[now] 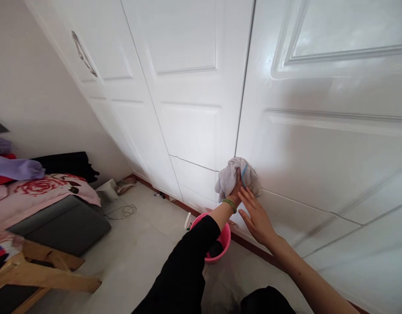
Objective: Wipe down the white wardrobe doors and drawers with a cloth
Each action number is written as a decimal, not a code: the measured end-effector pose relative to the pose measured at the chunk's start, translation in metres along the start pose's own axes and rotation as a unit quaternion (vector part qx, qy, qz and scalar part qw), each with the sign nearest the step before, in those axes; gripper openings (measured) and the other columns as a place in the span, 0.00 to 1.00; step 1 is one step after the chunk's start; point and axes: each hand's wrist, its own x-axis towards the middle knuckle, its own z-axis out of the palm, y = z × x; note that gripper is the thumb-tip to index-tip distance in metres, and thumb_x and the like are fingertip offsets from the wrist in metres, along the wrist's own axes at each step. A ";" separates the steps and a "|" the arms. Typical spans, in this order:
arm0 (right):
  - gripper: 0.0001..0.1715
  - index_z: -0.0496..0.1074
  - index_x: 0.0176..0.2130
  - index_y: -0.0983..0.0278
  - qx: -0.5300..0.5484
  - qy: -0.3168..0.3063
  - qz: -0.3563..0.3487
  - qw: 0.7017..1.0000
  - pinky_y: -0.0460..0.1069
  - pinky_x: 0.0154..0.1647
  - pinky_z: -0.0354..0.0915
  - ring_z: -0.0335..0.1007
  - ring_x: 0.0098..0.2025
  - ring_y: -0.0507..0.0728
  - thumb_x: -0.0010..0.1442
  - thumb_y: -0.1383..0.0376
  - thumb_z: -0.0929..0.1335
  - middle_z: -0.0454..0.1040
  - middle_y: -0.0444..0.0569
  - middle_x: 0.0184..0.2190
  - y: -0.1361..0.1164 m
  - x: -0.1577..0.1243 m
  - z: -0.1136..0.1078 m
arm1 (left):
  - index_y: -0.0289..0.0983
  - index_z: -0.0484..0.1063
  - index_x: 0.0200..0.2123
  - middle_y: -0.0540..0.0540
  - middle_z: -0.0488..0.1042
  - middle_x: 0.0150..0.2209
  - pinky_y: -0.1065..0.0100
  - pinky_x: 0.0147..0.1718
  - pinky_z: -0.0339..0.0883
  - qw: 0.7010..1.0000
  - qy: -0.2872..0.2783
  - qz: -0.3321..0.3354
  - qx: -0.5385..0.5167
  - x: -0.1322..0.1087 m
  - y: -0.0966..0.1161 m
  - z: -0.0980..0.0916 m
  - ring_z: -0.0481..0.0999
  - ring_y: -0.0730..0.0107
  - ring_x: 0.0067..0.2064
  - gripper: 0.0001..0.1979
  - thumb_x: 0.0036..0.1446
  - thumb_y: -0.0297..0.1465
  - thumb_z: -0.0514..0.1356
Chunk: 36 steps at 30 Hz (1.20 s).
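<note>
— Entry one, nearest?
— Your left arm in a black sleeve [184, 270], above a pink basin [226, 240] standing on the floor tiles [138, 244], just beside the skirting.

— Entry two, the hands?
— Your right hand [257, 214]: fingers straight and spread, flat on the white wardrobe door [318, 165], tips touching the lower edge of the cloth [225, 174]. Your left hand [236, 185], green band [229, 204] at the wrist: fingers mostly buried in the fabric, apparently closed on it.

— Entry three, the cloth?
— Pale grey, bunched, pressed against the door low down, beside the seam between two doors.

— Farther off?
— A loose cable [122, 212] on the tiles; a rose-patterned blanket [40, 187] at the left; a metal door handle [83, 54] high up.
</note>
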 end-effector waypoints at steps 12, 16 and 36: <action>0.21 0.79 0.63 0.44 0.176 0.311 0.243 0.902 0.78 0.68 0.71 0.66 0.75 0.70 0.76 0.52 0.66 0.69 0.47 0.74 -0.011 -0.100 -0.096 | 0.34 0.59 0.77 0.40 0.75 0.69 0.51 0.85 0.42 0.964 0.151 0.166 -0.144 0.169 0.075 -0.113 0.60 0.52 0.80 0.39 0.72 0.47 0.61; 0.20 0.82 0.59 0.42 0.199 0.362 0.267 0.871 0.79 0.65 0.74 0.68 0.73 0.72 0.74 0.50 0.67 0.72 0.46 0.71 -0.014 -0.105 -0.094 | 0.35 0.48 0.81 0.40 0.71 0.73 0.57 0.81 0.56 0.969 0.082 0.138 -0.190 0.143 0.103 -0.082 0.63 0.57 0.79 0.40 0.75 0.47 0.54; 0.31 0.65 0.76 0.55 -0.094 0.375 0.026 0.922 0.71 0.80 0.59 0.52 0.82 0.67 0.78 0.61 0.63 0.61 0.52 0.78 -0.022 -0.018 -0.193 | 0.33 0.75 0.65 0.44 0.72 0.73 0.68 0.80 0.47 0.968 -0.059 0.245 -0.003 0.117 0.165 -0.039 0.58 0.74 0.80 0.27 0.77 0.42 0.50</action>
